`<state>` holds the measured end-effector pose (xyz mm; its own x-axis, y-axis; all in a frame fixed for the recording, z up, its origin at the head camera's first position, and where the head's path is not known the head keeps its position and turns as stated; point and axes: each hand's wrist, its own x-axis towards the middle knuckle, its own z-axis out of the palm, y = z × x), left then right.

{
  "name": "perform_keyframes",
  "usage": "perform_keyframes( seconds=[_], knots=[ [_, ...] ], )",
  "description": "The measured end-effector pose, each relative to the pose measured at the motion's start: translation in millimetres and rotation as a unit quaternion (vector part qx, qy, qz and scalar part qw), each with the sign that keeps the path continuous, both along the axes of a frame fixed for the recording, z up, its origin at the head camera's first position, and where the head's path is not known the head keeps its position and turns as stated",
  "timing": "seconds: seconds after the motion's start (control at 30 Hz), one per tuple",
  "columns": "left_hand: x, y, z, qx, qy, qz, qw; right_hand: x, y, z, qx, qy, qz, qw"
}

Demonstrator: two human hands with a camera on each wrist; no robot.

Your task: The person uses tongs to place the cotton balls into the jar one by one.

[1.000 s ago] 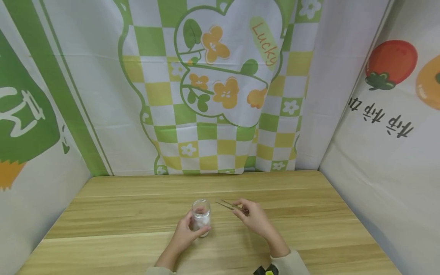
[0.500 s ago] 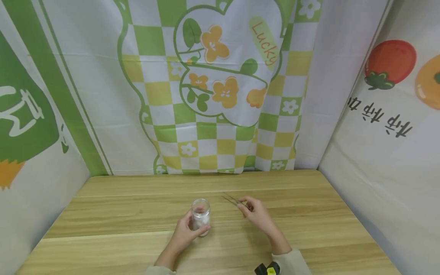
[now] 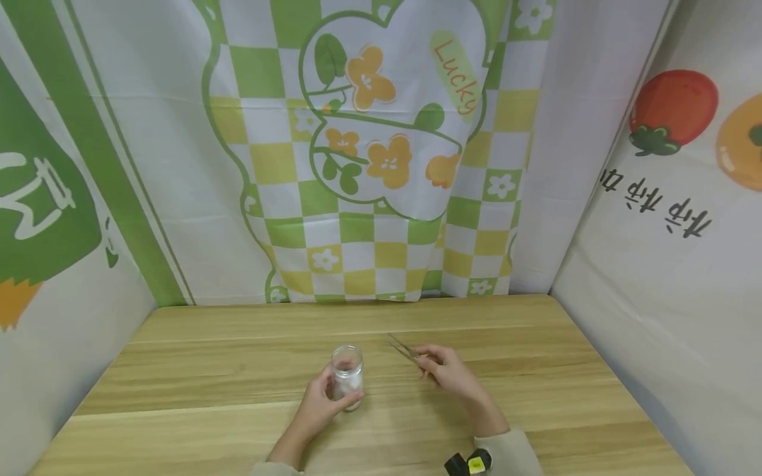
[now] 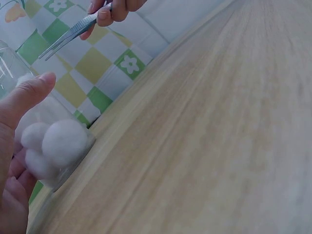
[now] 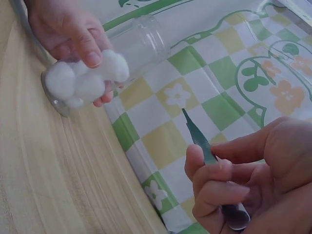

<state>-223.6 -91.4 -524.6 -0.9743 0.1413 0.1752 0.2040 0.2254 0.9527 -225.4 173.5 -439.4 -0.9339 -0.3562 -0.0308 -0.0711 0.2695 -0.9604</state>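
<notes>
A clear glass jar (image 3: 348, 370), open at the top, stands upright on the wooden table. Several white cotton balls (image 4: 62, 144) fill its lower part. My left hand (image 3: 318, 404) holds the jar from the left, thumb across its front. To the right, my right hand (image 3: 455, 377) grips metal tweezers (image 3: 403, 348) above the table. The two tweezer tips stand slightly apart with nothing between them, pointing up and left, away from the jar. In the right wrist view, fingers (image 5: 214, 180) curl around the tweezers (image 5: 200, 139).
The wooden table (image 3: 208, 370) reaches back to a green-and-yellow checked curtain (image 3: 357, 231). Printed white cloth (image 3: 655, 284) hangs at the right side, and more at the left. A black device with a yellow patch (image 3: 470, 464) sits at the right wrist.
My right hand has shifted a little to the right, taking the tweezers farther from the jar, and their tips have swung upward. The left hand and jar have stayed in place.
</notes>
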Motion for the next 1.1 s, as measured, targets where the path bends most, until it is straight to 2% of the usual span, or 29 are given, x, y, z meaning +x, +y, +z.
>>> perform_keyframes(
  seconds=[0.2, 0.37, 0.7, 1.1],
  knots=[
    [0.2, 0.2, 0.2, 0.007, 0.013, -0.003, 0.9999, -1.5, 5.3, -0.1, -0.047, -0.049, 0.02, 0.998],
    [-0.3, 0.5, 0.8, 0.012, 0.004, -0.001, 0.9999, -2.9, 8.0, -1.8, -0.076, -0.084, 0.02, 0.993],
    [-1.1, 0.3, 1.0, 0.012, -0.011, -0.007, 0.9998, -3.8, 8.3, -5.6, -0.106, -0.123, 0.018, 0.987],
    [-1.2, -0.9, 0.1, 0.011, -0.003, -0.019, 0.9997, -5.5, 8.6, -8.6, -0.136, -0.165, -0.008, 0.977]
  ],
)
